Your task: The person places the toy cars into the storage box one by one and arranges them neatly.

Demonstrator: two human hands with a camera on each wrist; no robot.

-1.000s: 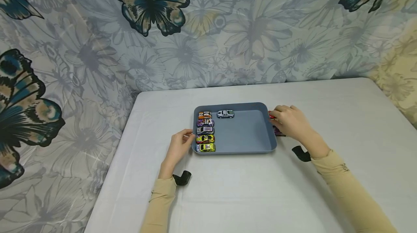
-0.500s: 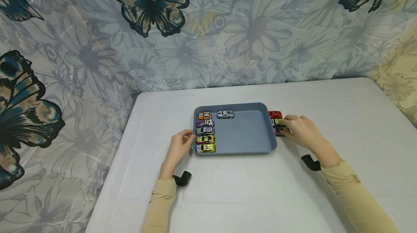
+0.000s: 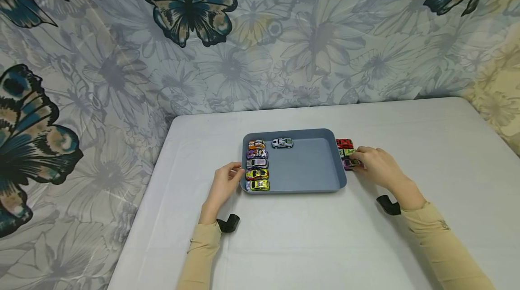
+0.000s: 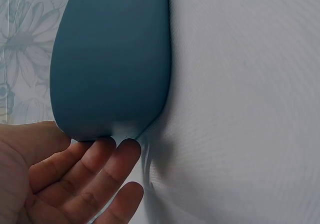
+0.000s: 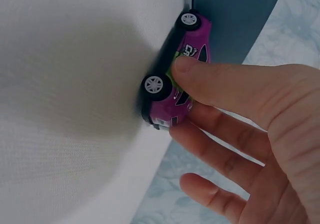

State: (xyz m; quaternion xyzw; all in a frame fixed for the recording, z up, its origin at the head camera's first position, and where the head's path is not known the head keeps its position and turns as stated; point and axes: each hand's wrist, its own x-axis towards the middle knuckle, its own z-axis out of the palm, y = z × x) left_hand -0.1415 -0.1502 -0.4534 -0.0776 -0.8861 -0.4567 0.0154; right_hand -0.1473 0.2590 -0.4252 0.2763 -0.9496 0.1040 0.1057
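A purple toy car (image 5: 167,103) with grey-spoked wheels sits at the tray's right side. My right hand (image 3: 378,166) pinches it, the thumb on its side and the fingers behind. Just beyond it are a green toy car (image 3: 346,151) and a red toy car (image 3: 344,143), lined up along the tray's outer wall. My left hand (image 3: 225,182) touches the left end of the blue-grey tray (image 3: 300,191). In the left wrist view its loosely bent fingertips rest against the tray's outer wall (image 4: 112,58).
Inside the tray, a column of several toy cars (image 3: 257,163) runs down the left side. One silver toy car (image 3: 282,143) starts a second column at the back. White cloth covers the table (image 3: 300,240); a butterfly-patterned backdrop (image 3: 260,55) hangs behind it.
My right hand has moved from the red car toward me and to the right, to the purple car, uncovering the red and green cars. My left hand has stayed at the tray.
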